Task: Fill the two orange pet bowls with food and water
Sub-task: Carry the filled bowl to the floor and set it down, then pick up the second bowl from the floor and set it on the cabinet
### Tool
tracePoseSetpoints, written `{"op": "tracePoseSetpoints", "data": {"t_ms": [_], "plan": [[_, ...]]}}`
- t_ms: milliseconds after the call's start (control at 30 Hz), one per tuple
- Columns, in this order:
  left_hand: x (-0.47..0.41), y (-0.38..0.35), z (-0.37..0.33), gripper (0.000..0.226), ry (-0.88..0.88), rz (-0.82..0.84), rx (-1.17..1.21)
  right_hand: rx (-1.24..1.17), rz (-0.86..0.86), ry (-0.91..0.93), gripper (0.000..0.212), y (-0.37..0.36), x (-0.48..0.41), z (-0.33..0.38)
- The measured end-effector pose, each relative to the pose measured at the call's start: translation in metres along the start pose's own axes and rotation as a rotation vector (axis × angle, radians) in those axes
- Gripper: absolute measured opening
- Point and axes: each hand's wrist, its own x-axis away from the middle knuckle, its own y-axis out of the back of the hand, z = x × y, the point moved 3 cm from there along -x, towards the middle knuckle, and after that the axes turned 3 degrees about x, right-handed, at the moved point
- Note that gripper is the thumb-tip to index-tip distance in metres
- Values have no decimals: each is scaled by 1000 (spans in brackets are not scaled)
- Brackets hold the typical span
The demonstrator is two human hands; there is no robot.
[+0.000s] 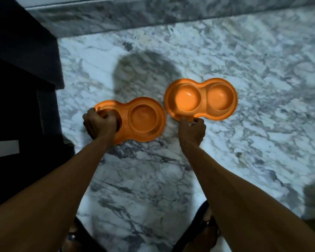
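Rim holds are recorded on the marble floor (253, 142): the left orange pet bowl (144, 122) is gripped at its left end by the curled left hand (100, 124), the right orange pet bowl (202, 99) is pinched at its near edge by the right hand (192, 131), and both bowls are seen empty and judged light, stiff, smooth plastic.

Your left hand (100, 124) covers the left cup of the left bowl (144, 120), so you cannot see inside it. Your right hand (192, 131) hides part of the near rim of the right bowl (201, 99). The bottom edge cuts off both sandals (209, 225)
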Motion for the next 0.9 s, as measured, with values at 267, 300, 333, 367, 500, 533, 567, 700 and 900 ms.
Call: {"op": "tracePoseSetpoints", "data": {"t_ms": [267,300,333,367,500,533,567,700,900], "plan": [[82,-107,-80,39,-169,168,41,36,-115,19,53,73,-104,12],[92,-122,-83,43,-151,218,55,45,-102,18,56,77,-116,13],[99,-131,-84,49,-131,261,59,54,-83,15,59,79,-124,15],[106,-142,-86,54,-122,288,44,59,-61,15,61,82,-133,15],[117,-170,-93,69,-164,307,-86,82,27,56,65,87,-160,9],[116,-174,-94,69,-172,305,-112,87,37,67,64,87,-165,7],[114,-176,-95,67,-175,300,-133,91,41,73,61,87,-168,5],[109,-178,-93,58,-154,279,-188,71,63,62,47,90,-171,4],[118,-158,-97,58,-124,272,-180,-5,71,39,39,113,-153,17]]}}
